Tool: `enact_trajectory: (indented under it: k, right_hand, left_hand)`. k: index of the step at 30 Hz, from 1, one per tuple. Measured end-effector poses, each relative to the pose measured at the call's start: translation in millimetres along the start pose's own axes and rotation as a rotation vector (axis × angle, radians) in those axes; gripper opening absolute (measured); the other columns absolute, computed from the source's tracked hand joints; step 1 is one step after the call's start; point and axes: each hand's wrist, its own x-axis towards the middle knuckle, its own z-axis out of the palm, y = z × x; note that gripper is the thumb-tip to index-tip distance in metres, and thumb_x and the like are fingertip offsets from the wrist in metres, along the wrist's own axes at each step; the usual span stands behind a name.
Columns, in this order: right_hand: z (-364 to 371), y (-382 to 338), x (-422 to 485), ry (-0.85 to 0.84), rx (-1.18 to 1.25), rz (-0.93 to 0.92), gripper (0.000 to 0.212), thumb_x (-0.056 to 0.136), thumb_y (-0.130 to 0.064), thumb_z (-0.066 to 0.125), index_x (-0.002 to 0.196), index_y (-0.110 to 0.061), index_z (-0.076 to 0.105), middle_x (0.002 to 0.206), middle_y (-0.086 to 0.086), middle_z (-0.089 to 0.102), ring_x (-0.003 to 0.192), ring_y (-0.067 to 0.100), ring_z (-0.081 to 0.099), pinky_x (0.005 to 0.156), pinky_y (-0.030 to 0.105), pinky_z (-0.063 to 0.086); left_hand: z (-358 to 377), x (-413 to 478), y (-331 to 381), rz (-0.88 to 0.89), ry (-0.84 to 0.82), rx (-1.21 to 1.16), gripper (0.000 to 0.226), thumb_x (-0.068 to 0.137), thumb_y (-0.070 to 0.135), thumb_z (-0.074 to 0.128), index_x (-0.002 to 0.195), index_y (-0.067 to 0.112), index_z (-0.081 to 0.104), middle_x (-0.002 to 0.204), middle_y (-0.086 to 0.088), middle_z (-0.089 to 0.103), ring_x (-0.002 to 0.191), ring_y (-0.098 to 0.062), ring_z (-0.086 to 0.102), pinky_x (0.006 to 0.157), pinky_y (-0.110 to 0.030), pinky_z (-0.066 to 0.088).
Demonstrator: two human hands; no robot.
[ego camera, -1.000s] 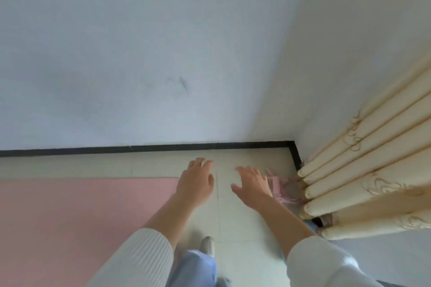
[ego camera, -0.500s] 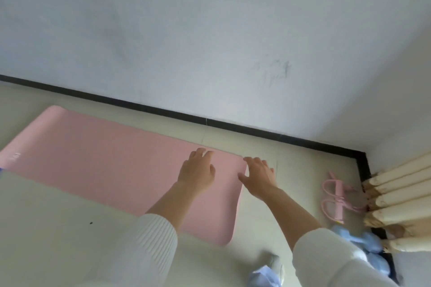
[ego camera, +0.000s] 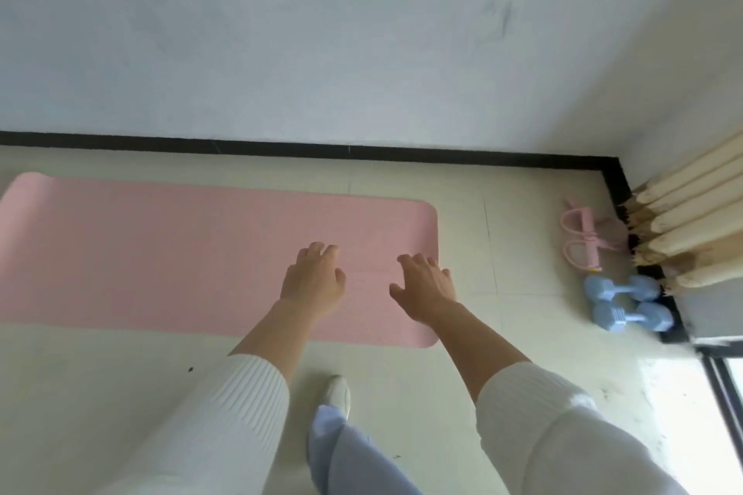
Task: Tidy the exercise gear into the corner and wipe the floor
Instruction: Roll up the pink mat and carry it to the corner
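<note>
Both hands, left (ego camera: pixel 313 280) and right (ego camera: pixel 425 286), hover released, fingers spread, over the flat pink mat (ego camera: pixel 161 249) on the floor (ego camera: pixel 100 394). Blue dumbbells (ego camera: pixel 627 303) and a pink pull band (ego camera: pixel 581 233) lie in the corner beside the curtain (ego camera: pixel 691 229).

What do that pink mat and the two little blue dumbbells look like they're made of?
The pink mat looks like soft foam or rubber with a matte finish: it lies flat, shows no glare and has rounded corners. The blue dumbbells seem to be coated in smooth vinyl or plastic: the pastel colour is even and no bare metal shows. Their core cannot be seen.
</note>
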Motion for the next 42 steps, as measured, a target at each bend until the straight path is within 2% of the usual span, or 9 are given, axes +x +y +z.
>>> enact_trajectory:
  k: [5, 9, 14, 18, 24, 29, 34, 37, 42]
  right_hand:
    - [43, -21, 53, -0.03, 0.031, 0.151, 0.044, 0.093, -0.036, 0.05, 0.132, -0.016, 0.044, 0.13, 0.006, 0.05, 0.119, 0.026, 0.045, 0.096, 0.042, 0.038]
    - [87, -42, 90, -0.042, 0.078, 0.185, 0.044, 0.094, -0.036, 0.048, 0.132, -0.016, 0.043, 0.129, 0.005, 0.051, 0.119, 0.026, 0.045, 0.097, 0.041, 0.038]
    - [151, -28, 141, -0.01, 0.114, 0.274, 0.044, 0.095, -0.039, 0.046, 0.133, -0.018, 0.042, 0.131, 0.002, 0.05, 0.121, 0.023, 0.043, 0.099, 0.04, 0.036]
    - [232, -3, 182, 0.02, 0.132, 0.352, 0.047, 0.095, -0.041, 0.045, 0.137, -0.02, 0.038, 0.134, 0.0, 0.048, 0.122, 0.022, 0.042, 0.1, 0.039, 0.035]
    - [386, 47, 259, 0.076, 0.157, 0.445, 0.051, 0.094, -0.043, 0.046, 0.138, -0.019, 0.037, 0.138, 0.001, 0.045, 0.125, 0.023, 0.041, 0.101, 0.041, 0.036]
    - [483, 87, 315, 0.161, 0.142, 0.491, 0.052, 0.093, -0.045, 0.047, 0.137, -0.019, 0.038, 0.137, 0.003, 0.045, 0.122, 0.025, 0.042, 0.1, 0.04, 0.036]
    - [521, 111, 340, 0.264, 0.121, 0.5, 0.055, 0.094, -0.046, 0.047, 0.14, -0.018, 0.035, 0.138, 0.003, 0.044, 0.123, 0.023, 0.041, 0.1, 0.04, 0.037]
    - [524, 124, 341, 0.303, 0.117, 0.522, 0.056, 0.093, -0.045, 0.049, 0.14, -0.017, 0.036, 0.139, 0.004, 0.044, 0.124, 0.023, 0.04, 0.1, 0.041, 0.035]
    - [510, 164, 345, 0.352, 0.072, 0.61, 0.06, 0.093, -0.043, 0.051, 0.142, -0.014, 0.031, 0.144, 0.004, 0.036, 0.132, 0.024, 0.031, 0.106, 0.044, 0.029]
  left_hand:
    - [23, 54, -46, 0.079, -0.041, 0.006, 0.045, 0.095, 0.021, 0.042, 0.14, 0.014, 0.041, 0.144, -0.008, 0.041, 0.131, -0.027, 0.038, 0.103, -0.042, 0.04]
    - [54, 95, -88, 0.106, -0.088, 0.054, 0.047, 0.096, 0.023, 0.04, 0.142, 0.015, 0.038, 0.149, -0.008, 0.036, 0.136, -0.025, 0.031, 0.105, -0.04, 0.036]
    - [117, 156, -128, 0.172, -0.12, 0.086, 0.049, 0.099, 0.025, 0.037, 0.147, 0.015, 0.031, 0.155, -0.009, 0.028, 0.143, -0.024, 0.022, 0.11, -0.037, 0.032]
    - [200, 214, -160, 0.254, -0.138, 0.097, 0.051, 0.099, 0.025, 0.037, 0.148, 0.015, 0.027, 0.156, -0.009, 0.025, 0.144, -0.023, 0.02, 0.112, -0.037, 0.031]
    - [363, 297, -213, 0.368, -0.181, 0.082, 0.054, 0.1, 0.028, 0.037, 0.15, 0.015, 0.021, 0.157, -0.01, 0.022, 0.145, -0.025, 0.017, 0.113, -0.038, 0.03]
    - [467, 351, -245, 0.45, -0.148, 0.113, 0.056, 0.099, 0.031, 0.039, 0.15, 0.017, 0.021, 0.157, -0.01, 0.02, 0.145, -0.026, 0.016, 0.115, -0.04, 0.025]
    - [515, 378, -261, 0.452, -0.153, 0.149, 0.059, 0.099, 0.034, 0.038, 0.151, 0.018, 0.017, 0.159, -0.011, 0.015, 0.145, -0.032, 0.011, 0.115, -0.041, 0.023]
    - [526, 382, -265, 0.377, -0.159, 0.144, 0.063, 0.098, 0.038, 0.039, 0.152, 0.016, 0.014, 0.159, -0.011, 0.013, 0.145, -0.034, 0.01, 0.114, -0.043, 0.024]
    - [541, 391, -252, 0.432, -0.163, 0.174, 0.068, 0.098, 0.047, 0.037, 0.153, 0.019, 0.008, 0.161, -0.007, -0.003, 0.147, -0.032, 0.0, 0.116, -0.044, 0.018]
